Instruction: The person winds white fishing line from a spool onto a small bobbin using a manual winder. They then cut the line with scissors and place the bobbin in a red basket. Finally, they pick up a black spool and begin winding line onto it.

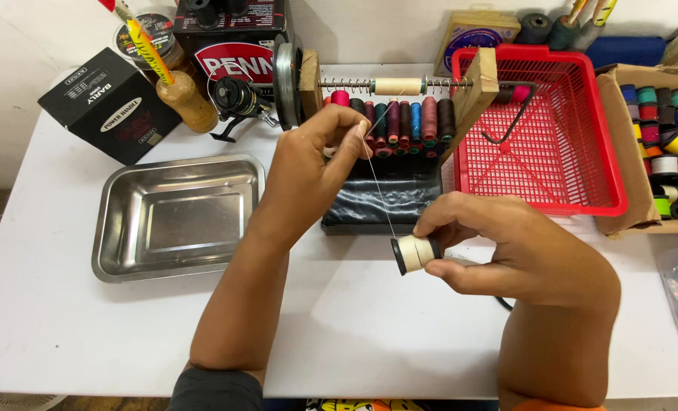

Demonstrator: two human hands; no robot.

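Two hands at frame centre: right hand (506,247) fingers clamp a small black-rimmed spool of cream thread (413,253) above the white tabletop (354,320); left hand (312,164) fingers pinch its taut thread (378,190).

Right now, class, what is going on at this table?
A person is working with thread at a white table. The right hand holds a small spool wound with white thread, while the left hand pinches the strand that runs up from it. Behind the hands stands a wooden winding frame with a pale spool on its rod, above a row of coloured spools. A steel tray lies to the left, a red basket to the right.
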